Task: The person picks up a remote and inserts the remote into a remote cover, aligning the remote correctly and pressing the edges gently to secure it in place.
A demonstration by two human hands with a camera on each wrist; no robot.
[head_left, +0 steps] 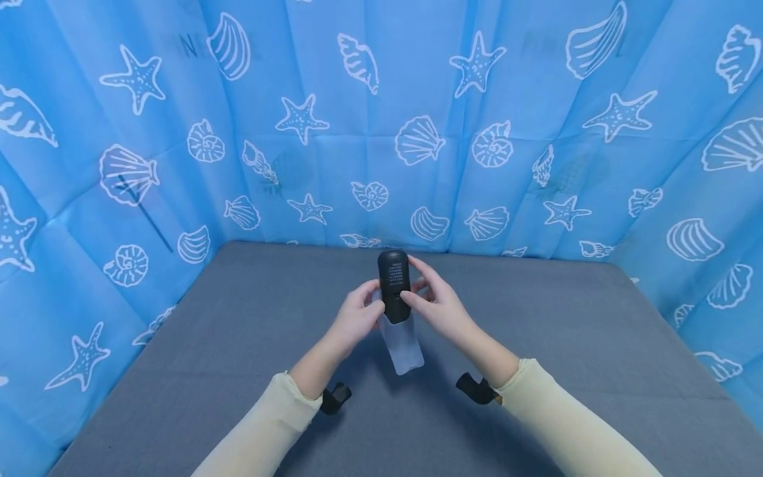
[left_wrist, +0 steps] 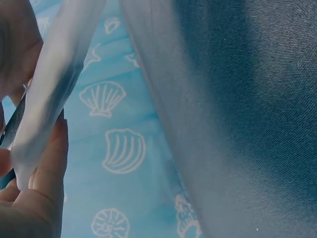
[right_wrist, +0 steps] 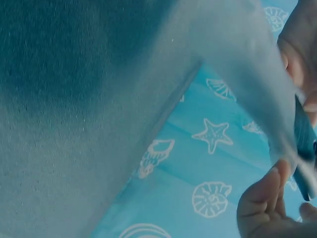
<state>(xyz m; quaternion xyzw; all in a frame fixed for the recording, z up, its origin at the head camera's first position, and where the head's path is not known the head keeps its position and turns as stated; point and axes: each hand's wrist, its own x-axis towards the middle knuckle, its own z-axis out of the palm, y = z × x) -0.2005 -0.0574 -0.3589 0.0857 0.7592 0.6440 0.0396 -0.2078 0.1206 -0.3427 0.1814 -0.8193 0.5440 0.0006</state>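
Note:
A black oblong device (head_left: 394, 275) with rounded ends and small print on its face stands upright, its lower end inside a translucent pale sleeve (head_left: 402, 348). My left hand (head_left: 356, 315) pinches the sleeve's mouth along the device's left side. On the other side, my right hand (head_left: 438, 298) grips the device, thumb across its face and fingers behind it. Both hands hold it above the table. The sleeve's lower part hangs free. In the left wrist view the sleeve (left_wrist: 54, 74) covers most of the device; the right wrist view shows the sleeve (right_wrist: 247, 64) close up.
A grey cloth-covered table (head_left: 208, 371) lies beneath the hands. Behind it and at both sides hangs a blue curtain (head_left: 369, 112) with white shells and starfish. Black mounts sit under the left wrist (head_left: 336, 398) and right wrist (head_left: 477, 389).

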